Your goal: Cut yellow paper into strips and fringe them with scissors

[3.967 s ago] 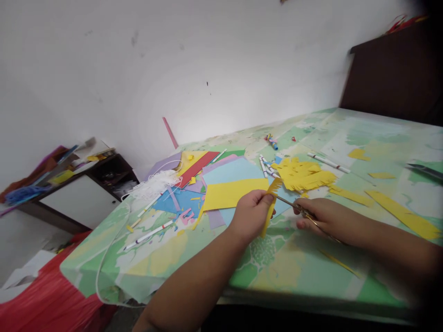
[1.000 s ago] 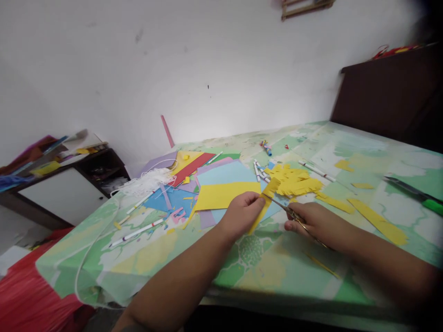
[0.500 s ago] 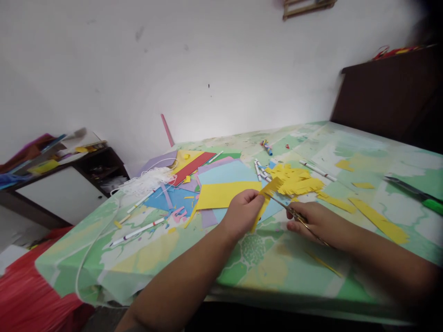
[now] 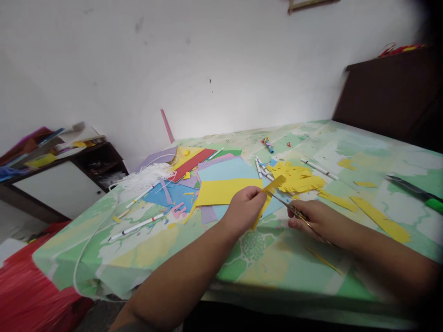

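Observation:
Between the thumb and fingers of my left hand (image 4: 245, 206) is a yellow paper strip (image 4: 276, 183) with a fringe cut along its far end. My right hand (image 4: 316, 219) grips gold-coloured scissors (image 4: 296, 211), their blades pointing left at the strip's edge, close to my left fingertips. A yellow paper sheet (image 4: 218, 191) lies partly behind my left hand, on top of light blue paper (image 4: 228, 169). Just beyond the scissors rests a pile of fringed yellow paper strips (image 4: 299, 177).
White string (image 4: 148, 177) lies tangled on the left, near a red paper strip (image 4: 194, 165) and a marker (image 4: 138, 226). Several markers stand out around the pile. A green-handled cutter (image 4: 413, 188) lies at the right, beyond plain yellow strips (image 4: 380, 219). A cabinet (image 4: 62, 189) stands left.
The view has shifted slightly. Both hands keep nearly the same pose, with the strip and scissors still together; the scissor blades look slightly closer to closed.

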Motion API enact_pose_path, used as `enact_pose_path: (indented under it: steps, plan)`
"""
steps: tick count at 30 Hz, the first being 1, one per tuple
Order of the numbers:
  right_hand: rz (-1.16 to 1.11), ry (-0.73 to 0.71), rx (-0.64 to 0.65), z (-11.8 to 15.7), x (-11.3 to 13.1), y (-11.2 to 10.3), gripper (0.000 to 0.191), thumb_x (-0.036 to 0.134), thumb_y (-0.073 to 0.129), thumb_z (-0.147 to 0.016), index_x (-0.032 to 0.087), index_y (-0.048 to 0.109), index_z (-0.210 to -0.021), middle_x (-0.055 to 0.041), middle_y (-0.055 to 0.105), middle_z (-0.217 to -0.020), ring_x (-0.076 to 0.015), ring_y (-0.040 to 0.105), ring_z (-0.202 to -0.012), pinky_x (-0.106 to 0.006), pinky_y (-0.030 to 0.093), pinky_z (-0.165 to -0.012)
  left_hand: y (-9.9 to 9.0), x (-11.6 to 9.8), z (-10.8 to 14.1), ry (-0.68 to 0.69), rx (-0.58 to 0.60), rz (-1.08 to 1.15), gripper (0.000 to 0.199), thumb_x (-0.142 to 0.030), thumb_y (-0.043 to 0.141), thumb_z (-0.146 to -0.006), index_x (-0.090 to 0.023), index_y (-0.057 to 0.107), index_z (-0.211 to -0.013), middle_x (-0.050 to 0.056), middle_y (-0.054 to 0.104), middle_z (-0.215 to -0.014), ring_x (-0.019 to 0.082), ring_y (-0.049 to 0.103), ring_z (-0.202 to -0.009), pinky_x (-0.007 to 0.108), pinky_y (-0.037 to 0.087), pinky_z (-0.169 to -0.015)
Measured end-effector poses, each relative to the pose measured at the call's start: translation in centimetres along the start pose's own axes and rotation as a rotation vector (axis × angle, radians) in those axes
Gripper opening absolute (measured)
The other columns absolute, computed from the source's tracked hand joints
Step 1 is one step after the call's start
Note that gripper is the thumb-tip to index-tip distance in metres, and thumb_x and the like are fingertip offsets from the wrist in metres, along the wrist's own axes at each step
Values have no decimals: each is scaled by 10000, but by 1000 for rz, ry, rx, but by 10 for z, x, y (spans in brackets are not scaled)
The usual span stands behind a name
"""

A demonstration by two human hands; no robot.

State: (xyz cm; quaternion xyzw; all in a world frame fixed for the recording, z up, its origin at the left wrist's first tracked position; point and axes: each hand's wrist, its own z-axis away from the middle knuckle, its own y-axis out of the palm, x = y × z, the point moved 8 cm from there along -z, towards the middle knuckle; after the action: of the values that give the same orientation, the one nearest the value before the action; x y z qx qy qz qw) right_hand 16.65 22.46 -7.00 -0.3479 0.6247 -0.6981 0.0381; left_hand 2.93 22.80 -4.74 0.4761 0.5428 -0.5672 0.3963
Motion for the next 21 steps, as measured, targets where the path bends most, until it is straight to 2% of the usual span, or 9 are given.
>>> enact_pose_path:
  steps: [11, 21]
  plan:
    - [18, 12, 12, -2, -3, 3, 384, 554, 313, -792, 200, 436, -708, -42, 529, -708, -172, 475, -644, -294, 356, -581, 1, 5, -1, -38, -5, 34, 153, -296, 480, -703, -164, 545, -665, -33, 480, -542, 77, 433, -482, 206, 345, -483]
    - [35, -9, 4, 0, 0, 0, 381, 554, 310, -794, 203, 410, -683, -31, 508, -678, -158, 465, -612, -274, 343, -552, 4, 5, 2, -91, 9, 114, 145, -280, 484, -702, -165, 498, -615, -55, 424, -474, 52, 379, -402, 179, 286, -408]
